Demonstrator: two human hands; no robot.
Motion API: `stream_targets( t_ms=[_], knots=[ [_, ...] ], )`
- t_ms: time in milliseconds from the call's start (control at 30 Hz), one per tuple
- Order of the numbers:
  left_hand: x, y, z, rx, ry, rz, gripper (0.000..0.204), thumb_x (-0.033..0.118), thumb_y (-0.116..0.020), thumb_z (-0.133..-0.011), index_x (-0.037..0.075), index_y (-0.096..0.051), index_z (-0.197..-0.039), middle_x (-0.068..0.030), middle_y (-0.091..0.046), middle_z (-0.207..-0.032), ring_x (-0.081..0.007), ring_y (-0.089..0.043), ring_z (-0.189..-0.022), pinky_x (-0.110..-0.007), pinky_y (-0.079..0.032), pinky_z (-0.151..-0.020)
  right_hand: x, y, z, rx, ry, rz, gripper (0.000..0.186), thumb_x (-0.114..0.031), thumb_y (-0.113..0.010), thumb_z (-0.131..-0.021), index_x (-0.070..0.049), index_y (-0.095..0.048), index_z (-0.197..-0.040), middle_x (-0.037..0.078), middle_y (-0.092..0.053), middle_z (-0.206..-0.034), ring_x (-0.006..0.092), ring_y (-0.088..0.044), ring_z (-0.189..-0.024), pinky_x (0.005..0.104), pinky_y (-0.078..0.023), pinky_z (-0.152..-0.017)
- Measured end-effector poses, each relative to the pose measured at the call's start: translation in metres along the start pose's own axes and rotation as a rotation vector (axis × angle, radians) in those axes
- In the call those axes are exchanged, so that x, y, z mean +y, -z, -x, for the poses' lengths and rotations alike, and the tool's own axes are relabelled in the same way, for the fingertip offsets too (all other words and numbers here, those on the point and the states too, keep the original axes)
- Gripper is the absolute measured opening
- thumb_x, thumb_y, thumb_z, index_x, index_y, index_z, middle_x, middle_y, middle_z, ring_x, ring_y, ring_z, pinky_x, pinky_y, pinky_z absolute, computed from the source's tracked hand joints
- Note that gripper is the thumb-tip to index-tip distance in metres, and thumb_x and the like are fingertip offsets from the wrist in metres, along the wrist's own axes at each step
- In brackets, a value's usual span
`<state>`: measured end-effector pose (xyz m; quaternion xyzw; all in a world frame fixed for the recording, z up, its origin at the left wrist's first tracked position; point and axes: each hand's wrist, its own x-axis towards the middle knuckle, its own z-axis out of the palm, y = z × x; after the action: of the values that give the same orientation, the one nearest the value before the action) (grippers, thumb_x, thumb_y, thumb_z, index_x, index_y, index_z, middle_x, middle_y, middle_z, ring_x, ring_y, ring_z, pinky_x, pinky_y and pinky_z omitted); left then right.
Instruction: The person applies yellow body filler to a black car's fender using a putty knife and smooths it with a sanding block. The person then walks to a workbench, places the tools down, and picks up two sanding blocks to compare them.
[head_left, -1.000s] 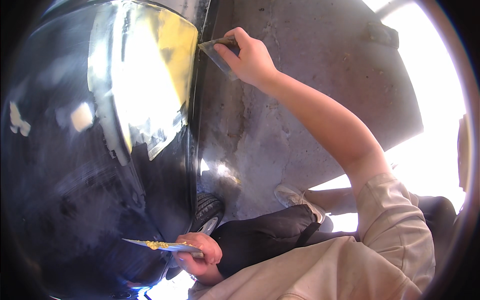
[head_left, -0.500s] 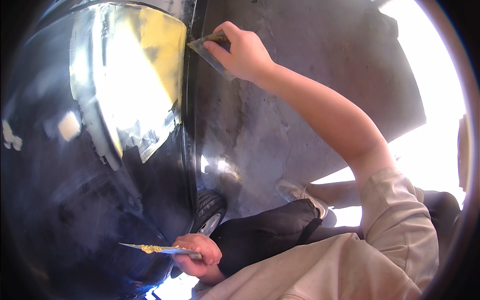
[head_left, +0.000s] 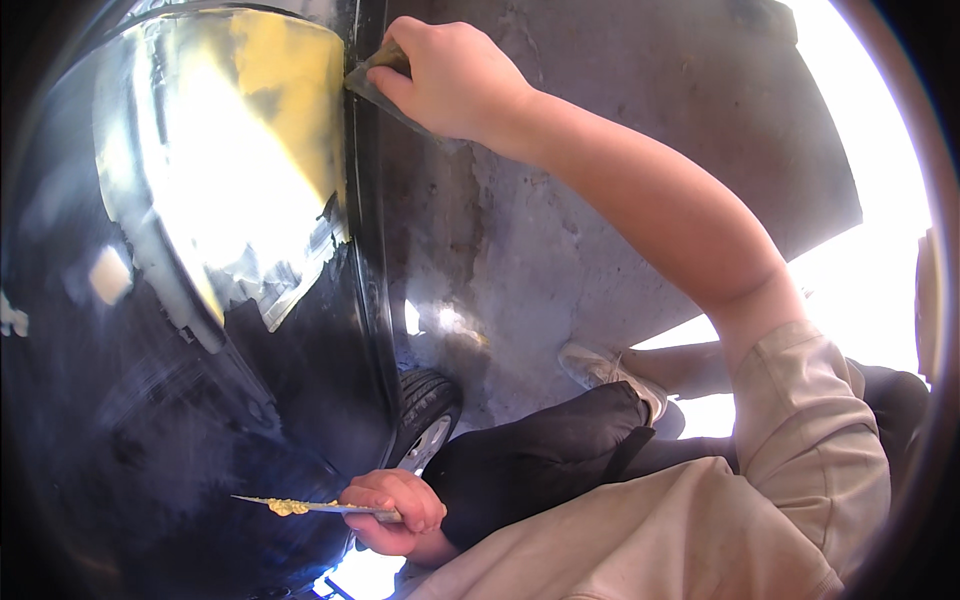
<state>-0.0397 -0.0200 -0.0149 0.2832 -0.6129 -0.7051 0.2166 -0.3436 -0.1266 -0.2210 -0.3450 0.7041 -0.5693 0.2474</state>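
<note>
My right hand (head_left: 455, 80) grips a putty knife (head_left: 385, 95) by its dark handle, the blade's corner touching the edge of a dark car panel (head_left: 130, 400). Beside that edge spreads a patch of yellow filler (head_left: 290, 75), thinner and whitish toward the left, with a ragged lower end. Lower down, my left hand (head_left: 390, 510) is closed round a flat scraper (head_left: 335, 507) held level. A lump of yellow putty (head_left: 287, 506) sits on its blade. Glare washes out the middle of the filled area.
A car wheel (head_left: 430, 415) shows below the panel edge, near my bent leg (head_left: 540, 445). My shoe (head_left: 605, 375) rests on stained grey concrete (head_left: 620, 180). Bright sunlight falls along the right side. A smaller pale filler spot (head_left: 110, 275) lies on the panel's left.
My right hand and its putty knife have moved left and slightly up, bringing the blade against the panel edge. My left hand holds its scraper much as before. The view has shifted slightly.
</note>
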Motion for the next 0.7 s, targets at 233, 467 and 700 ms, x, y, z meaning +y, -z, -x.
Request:
stream_targets(
  t_ms=[233,467,700],
  knots=[
    [0.001,-0.001,0.007,0.088,-0.002,0.043,0.042,0.037,-0.036,-0.111,0.000,-0.055,-0.108,-0.0118,-0.055,-0.059,-0.0187,-0.051,-0.041,-0.031,-0.046,-0.033,-0.010,0.002,0.000,-0.009,-0.070,0.043,0.029,-0.029,-0.064,-0.095,-0.004,-0.066,-0.108,0.017,-0.074,-0.094,0.0377,-0.071,-0.091,0.0439,-0.057,-0.082],
    [0.001,-0.001,0.001,0.033,0.008,0.003,0.043,0.039,-0.032,-0.112,0.001,-0.053,-0.113,-0.0097,-0.051,-0.060,-0.0158,-0.044,-0.038,-0.028,-0.042,-0.031,-0.010,0.001,-0.003,-0.025,-0.080,0.024,0.031,-0.030,-0.063,-0.094,-0.003,-0.067,-0.109,0.018,-0.074,-0.093,0.0374,-0.071,-0.090,0.0438,-0.057,-0.081],
    [0.000,-0.002,0.002,0.023,0.012,-0.011,0.043,0.039,-0.031,-0.112,0.001,-0.051,-0.114,-0.0088,-0.048,-0.060,-0.0146,-0.042,-0.037,-0.026,-0.040,-0.030,-0.008,-0.001,0.000,0.032,-0.044,-0.012,0.033,-0.029,-0.062,-0.093,0.002,-0.066,-0.106,0.020,-0.073,-0.091,0.0385,-0.071,-0.089,0.0453,-0.058,-0.081]
  ],
)
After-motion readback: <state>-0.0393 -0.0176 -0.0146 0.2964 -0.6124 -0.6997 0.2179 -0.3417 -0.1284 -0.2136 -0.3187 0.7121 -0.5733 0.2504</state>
